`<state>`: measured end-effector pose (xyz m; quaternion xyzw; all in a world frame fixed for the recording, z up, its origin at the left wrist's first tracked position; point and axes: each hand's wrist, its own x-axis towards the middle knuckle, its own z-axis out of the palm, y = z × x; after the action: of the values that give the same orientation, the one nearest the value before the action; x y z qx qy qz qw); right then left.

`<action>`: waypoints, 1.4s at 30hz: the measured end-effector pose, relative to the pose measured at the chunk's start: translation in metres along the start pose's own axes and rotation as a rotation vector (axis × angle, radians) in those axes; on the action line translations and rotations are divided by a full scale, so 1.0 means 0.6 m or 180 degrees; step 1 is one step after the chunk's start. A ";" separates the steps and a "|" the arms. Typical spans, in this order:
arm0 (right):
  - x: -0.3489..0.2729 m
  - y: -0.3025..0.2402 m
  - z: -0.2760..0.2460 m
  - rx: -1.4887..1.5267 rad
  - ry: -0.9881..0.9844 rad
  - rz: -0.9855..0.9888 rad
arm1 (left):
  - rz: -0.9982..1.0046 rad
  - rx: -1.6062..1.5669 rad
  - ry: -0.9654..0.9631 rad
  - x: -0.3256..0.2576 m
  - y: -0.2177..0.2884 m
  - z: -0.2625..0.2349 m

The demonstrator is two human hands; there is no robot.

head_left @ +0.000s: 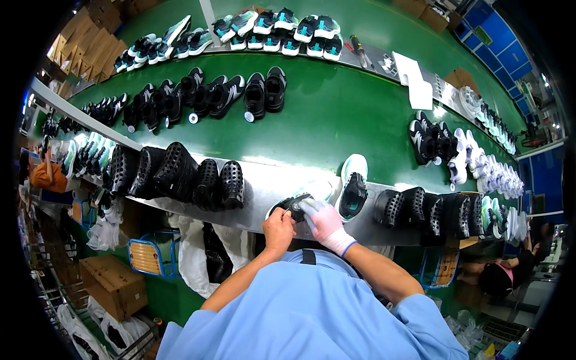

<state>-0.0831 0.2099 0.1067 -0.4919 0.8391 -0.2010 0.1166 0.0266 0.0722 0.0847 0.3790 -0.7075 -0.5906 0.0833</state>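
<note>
Head view: left grip (279, 229) and gloved right grip (324, 221) both pinch the teal-and-black shoe (300, 201) between them.

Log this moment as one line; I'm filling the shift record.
left hand: bare, grips dark shoe | right hand: white glove, on shoe | mate shoe: beside, on metal ledge | green belt: shoe rows

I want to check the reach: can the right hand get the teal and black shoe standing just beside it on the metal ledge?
Probably yes. The right hand in its white glove is close to the teal and black shoe, and nothing stands between them, though it is busy on another shoe.
</note>
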 end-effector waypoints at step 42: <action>0.070 -0.064 -0.030 0.0014 -0.0415 0.1331 | -0.0050 0.0207 -0.0127 0.017 -0.025 -0.004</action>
<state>-0.0805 0.1603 0.1401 -0.3189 0.9130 -0.1421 0.2109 0.0274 0.0636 0.0684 0.3752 -0.7248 -0.5754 0.0522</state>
